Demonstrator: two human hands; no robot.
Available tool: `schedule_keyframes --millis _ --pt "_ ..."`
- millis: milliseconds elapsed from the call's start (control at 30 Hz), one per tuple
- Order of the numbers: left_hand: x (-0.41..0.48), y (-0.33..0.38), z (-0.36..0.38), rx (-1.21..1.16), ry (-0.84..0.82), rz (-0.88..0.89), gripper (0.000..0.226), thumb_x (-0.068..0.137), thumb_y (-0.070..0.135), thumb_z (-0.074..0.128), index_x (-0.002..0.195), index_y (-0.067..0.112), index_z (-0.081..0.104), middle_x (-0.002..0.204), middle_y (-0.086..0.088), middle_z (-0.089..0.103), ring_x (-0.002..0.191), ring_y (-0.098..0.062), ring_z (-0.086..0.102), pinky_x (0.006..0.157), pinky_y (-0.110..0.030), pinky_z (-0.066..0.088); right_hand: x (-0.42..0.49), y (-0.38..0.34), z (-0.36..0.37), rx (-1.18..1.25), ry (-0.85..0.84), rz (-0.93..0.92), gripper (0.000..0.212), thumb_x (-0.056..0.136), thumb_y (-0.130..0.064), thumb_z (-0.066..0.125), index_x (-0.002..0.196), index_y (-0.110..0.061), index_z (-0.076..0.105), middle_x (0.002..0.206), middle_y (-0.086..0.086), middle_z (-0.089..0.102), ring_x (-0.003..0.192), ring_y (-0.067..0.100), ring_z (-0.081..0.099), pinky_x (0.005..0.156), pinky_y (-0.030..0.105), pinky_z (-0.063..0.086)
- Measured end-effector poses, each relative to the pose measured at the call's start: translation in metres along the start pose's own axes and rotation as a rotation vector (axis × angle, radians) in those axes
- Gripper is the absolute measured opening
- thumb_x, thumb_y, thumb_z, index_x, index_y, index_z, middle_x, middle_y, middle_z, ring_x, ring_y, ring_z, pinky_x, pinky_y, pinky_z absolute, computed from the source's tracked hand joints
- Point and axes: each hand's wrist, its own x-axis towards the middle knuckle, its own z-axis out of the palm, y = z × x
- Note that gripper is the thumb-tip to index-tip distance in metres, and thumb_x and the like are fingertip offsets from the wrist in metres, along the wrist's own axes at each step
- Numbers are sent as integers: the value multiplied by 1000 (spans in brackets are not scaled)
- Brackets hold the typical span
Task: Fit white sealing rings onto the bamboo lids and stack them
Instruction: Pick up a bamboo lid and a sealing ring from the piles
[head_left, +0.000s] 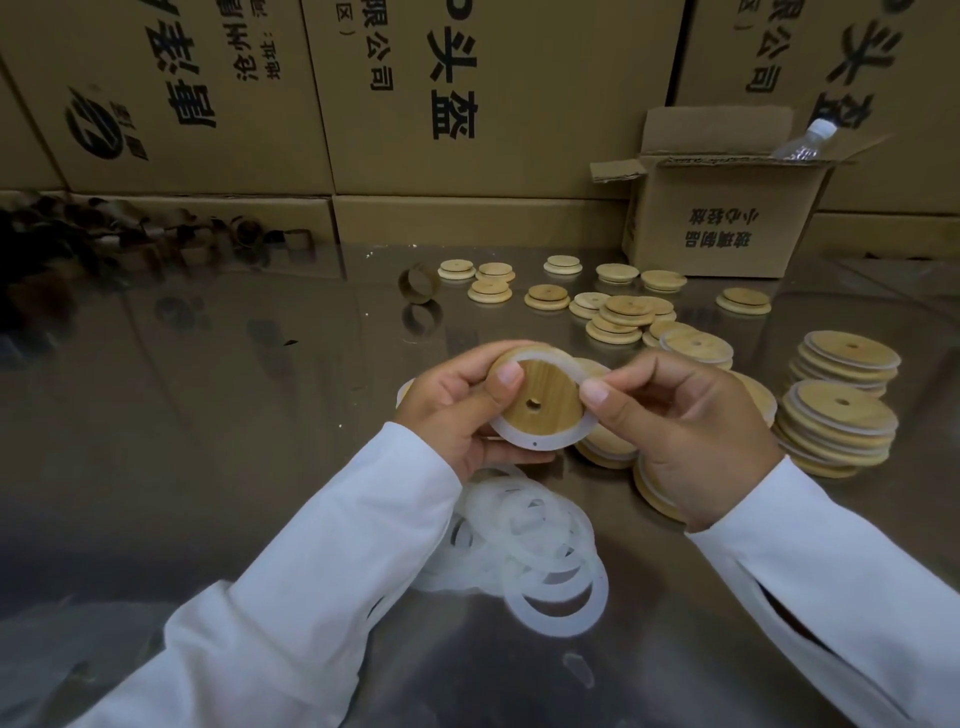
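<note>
two hands meet on one piece above the middle of the surface (234, 415) — the left hand (457, 415) grips a bamboo lid (540, 400) by its rim, inner face tilted up, while the right hand (685, 431) pinches the white sealing ring (519, 439) at the lid's upper right edge. the ring's lower arc looks seated; the pinched arc seems not yet pressed down, and the right hand is nearer to it. finished stacks (839, 426) stand toward the right edge — loose rings (535, 540) lie toward the near edge, below the wrists.
</note>
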Motion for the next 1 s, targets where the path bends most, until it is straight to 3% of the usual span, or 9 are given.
schedule_keyframes --millis 167,333,467,600,700,900,1000 --pt "-1 -3 3 26 35 -18 24 81 28 62 102 16 66 90 -4 70 85 -23 68 59 -33 56 0 5 0 -16 52 0 7 54 -34 70 58 -29 70 69 -8 71 67 7 65 63 14 51" --pt "0 -7 7 86 92 31 28 74 32 60 100 21 67 92 0 70 90 -21 68 65 -33 56 -1 12 1 37 102 118 10 63 -18 75 70 -20 68 72 3 70 70 16 66 71 27 57" --pt "1 -9 6 20 130 41 24 71 32 61 93 27 70 96 0 69 96 -22 66 71 -38 56 -8 16 10 -52 152 94 11 73 -14 72 79 -18 64 78 -2 68 72 6 64 69 16 54" --pt "2 -8 6 -16 117 16 26 69 27 62 94 21 68 90 -1 71 88 -20 68 66 -33 56 -10 14 13 -79 199 90 8 77 -13 69 77 -18 63 78 -3 68 72 6 65 69 18 55" --pt "2 -7 2 81 108 -11 26 69 21 64 94 16 66 81 -2 72 78 -18 68 63 -29 55 -9 12 11 -49 186 89 9 76 -9 69 75 -16 64 76 -1 69 68 7 65 66 18 55" --pt "0 -12 5 281 109 10 15 78 10 64 93 14 66 84 -5 70 79 -18 67 76 -33 56 -8 13 8 -50 162 110 12 76 -8 70 71 -16 64 72 -1 68 64 6 63 60 15 53" --pt "0 -12 5 293 124 5 14 80 9 63 92 14 65 82 -3 70 78 -16 67 69 -30 57 -7 13 7 -69 145 108 10 76 -9 70 72 -16 65 72 -2 68 64 4 63 59 13 52"
